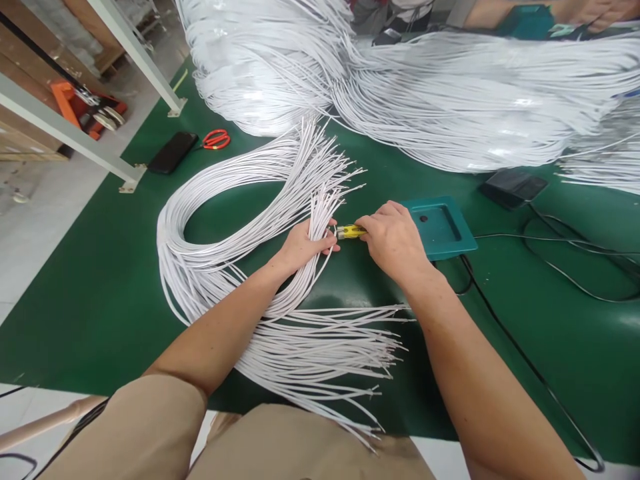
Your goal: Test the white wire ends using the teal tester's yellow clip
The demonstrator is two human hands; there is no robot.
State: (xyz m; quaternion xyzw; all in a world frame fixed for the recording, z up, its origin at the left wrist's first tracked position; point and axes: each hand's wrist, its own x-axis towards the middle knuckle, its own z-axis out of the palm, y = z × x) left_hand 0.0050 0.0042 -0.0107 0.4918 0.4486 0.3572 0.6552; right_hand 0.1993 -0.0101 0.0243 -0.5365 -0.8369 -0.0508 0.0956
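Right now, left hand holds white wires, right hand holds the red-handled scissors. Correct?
No: in the head view, the right hand holds a yellow tool; the red-handled scissors lie on the green table. The left hand does hold white wires.

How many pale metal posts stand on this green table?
2, on the left edge: nearer post beside the flat black rectangular object, farther post beyond. Others may be hidden.

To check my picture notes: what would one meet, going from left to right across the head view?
Orange pallet truck, flat black rectangular object, red-handled scissors, left hand, yellow-handled tool, right hand, teal rectangular tray, black box-shaped object.
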